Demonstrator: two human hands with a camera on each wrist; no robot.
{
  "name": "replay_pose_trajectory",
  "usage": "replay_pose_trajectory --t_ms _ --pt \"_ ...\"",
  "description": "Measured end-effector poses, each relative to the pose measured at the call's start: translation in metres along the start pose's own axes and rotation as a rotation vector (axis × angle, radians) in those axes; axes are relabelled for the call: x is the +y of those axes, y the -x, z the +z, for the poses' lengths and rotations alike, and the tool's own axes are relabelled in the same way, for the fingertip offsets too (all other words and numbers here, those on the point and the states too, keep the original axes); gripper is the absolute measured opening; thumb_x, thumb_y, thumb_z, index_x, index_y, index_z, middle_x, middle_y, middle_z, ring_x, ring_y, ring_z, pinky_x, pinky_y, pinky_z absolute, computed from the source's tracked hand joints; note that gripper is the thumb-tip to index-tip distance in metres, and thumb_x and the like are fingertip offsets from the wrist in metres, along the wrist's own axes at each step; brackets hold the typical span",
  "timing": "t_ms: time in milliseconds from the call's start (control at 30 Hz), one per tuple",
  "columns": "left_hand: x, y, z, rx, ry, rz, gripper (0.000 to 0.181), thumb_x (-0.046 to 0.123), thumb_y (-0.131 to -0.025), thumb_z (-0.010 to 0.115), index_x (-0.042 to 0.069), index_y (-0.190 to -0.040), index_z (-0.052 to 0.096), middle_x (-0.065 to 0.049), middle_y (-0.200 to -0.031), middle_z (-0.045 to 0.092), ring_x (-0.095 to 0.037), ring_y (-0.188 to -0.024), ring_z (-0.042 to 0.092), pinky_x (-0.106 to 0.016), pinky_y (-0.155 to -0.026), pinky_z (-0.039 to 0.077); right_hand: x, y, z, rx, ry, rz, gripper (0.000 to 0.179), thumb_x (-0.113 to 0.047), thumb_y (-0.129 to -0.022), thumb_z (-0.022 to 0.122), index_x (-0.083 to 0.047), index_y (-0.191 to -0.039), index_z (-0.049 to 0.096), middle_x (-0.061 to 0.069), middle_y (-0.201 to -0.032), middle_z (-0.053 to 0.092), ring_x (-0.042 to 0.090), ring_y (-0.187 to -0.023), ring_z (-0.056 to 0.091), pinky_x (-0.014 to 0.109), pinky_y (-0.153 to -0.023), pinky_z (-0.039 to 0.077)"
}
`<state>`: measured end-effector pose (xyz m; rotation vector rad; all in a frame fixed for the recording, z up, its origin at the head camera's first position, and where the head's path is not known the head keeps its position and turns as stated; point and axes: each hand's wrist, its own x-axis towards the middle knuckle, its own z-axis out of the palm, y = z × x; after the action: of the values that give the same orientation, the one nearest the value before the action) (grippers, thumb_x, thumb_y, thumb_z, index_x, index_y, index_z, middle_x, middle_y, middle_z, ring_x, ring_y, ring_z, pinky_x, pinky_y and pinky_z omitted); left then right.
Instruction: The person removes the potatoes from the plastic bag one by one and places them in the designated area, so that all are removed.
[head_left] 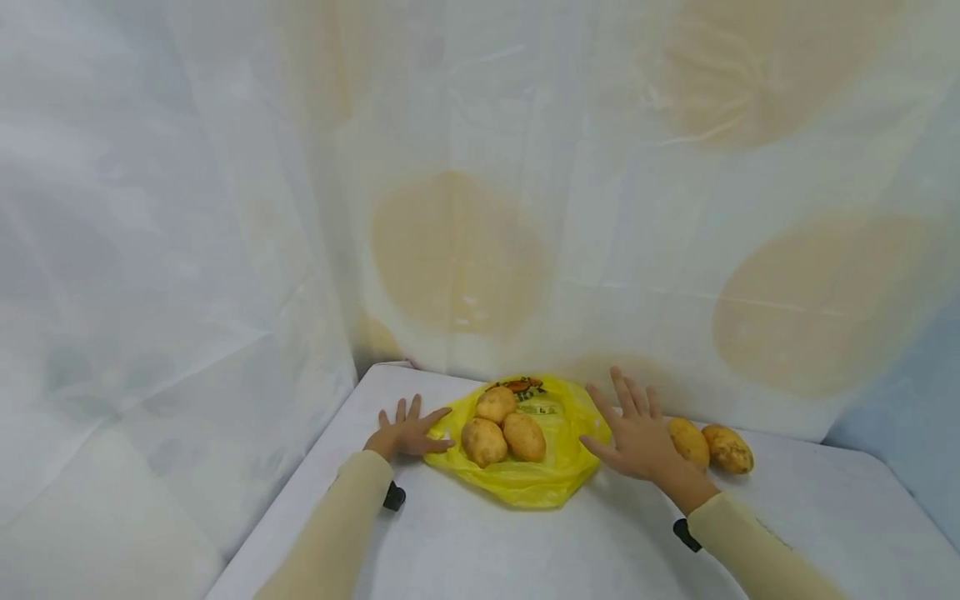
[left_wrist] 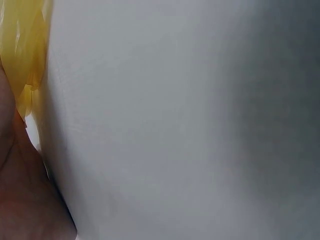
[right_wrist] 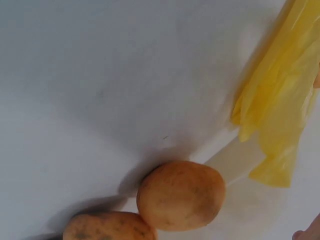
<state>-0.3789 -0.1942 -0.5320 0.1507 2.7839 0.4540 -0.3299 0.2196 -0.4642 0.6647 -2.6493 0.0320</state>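
A yellow plastic bag (head_left: 536, 485) lies spread on the table, with three potatoes (head_left: 524, 437) grouped on it. My left hand (head_left: 408, 435) rests at the bag's left edge, fingers spread and thumb over the plastic. Near the bag's right edge is my right hand (head_left: 636, 433), its fingers straight and spread; it holds nothing. Two more potatoes (head_left: 727, 450) lie just right of that hand, and the right wrist view shows one potato (right_wrist: 181, 196) beside another. In the left wrist view, part of the left palm (left_wrist: 25, 195) shows beside the yellow plastic (left_wrist: 22, 45).
The white-covered table (head_left: 480, 554) meets a hanging sheet with tan round spots (head_left: 461, 250) at the back. Another pale sheet (head_left: 150, 333) hangs along the left side. A light blue surface (head_left: 911, 392) stands at the right.
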Motion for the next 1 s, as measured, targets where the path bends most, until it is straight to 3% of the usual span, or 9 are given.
replay_pose_trajectory --t_ms 233,533,800,1000 --pt "-0.001 0.005 -0.001 -0.014 0.011 0.003 0.086 0.080 -0.081 0.051 0.044 -0.155 0.025 -0.020 -0.166 -0.006 -0.049 -0.150 -0.010 -0.077 -0.107 -0.013 -0.014 -0.003 0.012 0.031 -0.015 -0.026 0.083 -0.067 -0.089 0.053 -0.023 -0.156 0.029 0.020 -0.165 0.009 0.042 -0.147 0.018 0.072 -0.111 0.016" --pt "-0.002 0.007 -0.002 -0.002 0.013 0.034 0.086 0.080 -0.082 0.050 0.043 -0.155 0.025 -0.020 -0.166 -0.006 -0.048 -0.150 -0.010 -0.077 -0.108 -0.011 -0.032 0.000 0.020 -0.037 -0.099 -0.027 0.084 -0.066 -0.090 0.053 -0.020 -0.157 0.028 0.022 -0.165 0.005 0.044 -0.147 0.018 0.071 -0.112 0.013" --pt "-0.009 -0.005 0.001 0.013 0.001 0.039 0.087 0.082 -0.081 0.049 0.044 -0.155 0.024 -0.018 -0.166 -0.008 -0.046 -0.151 -0.011 -0.076 -0.109 -0.011 -0.041 -0.010 0.025 -0.077 -0.142 0.003 0.086 -0.065 -0.091 0.053 -0.020 -0.158 0.023 0.023 -0.165 0.003 0.045 -0.148 0.016 0.073 -0.112 0.014" --pt "-0.009 -0.006 0.002 0.008 0.012 0.048 0.088 0.082 -0.080 0.050 0.044 -0.155 0.024 -0.018 -0.166 -0.008 -0.047 -0.150 -0.012 -0.076 -0.108 -0.012 -0.049 -0.013 0.034 -0.090 -0.128 0.009 0.087 -0.068 -0.091 0.050 -0.022 -0.159 0.022 0.022 -0.165 0.005 0.045 -0.147 0.021 0.073 -0.112 0.014"
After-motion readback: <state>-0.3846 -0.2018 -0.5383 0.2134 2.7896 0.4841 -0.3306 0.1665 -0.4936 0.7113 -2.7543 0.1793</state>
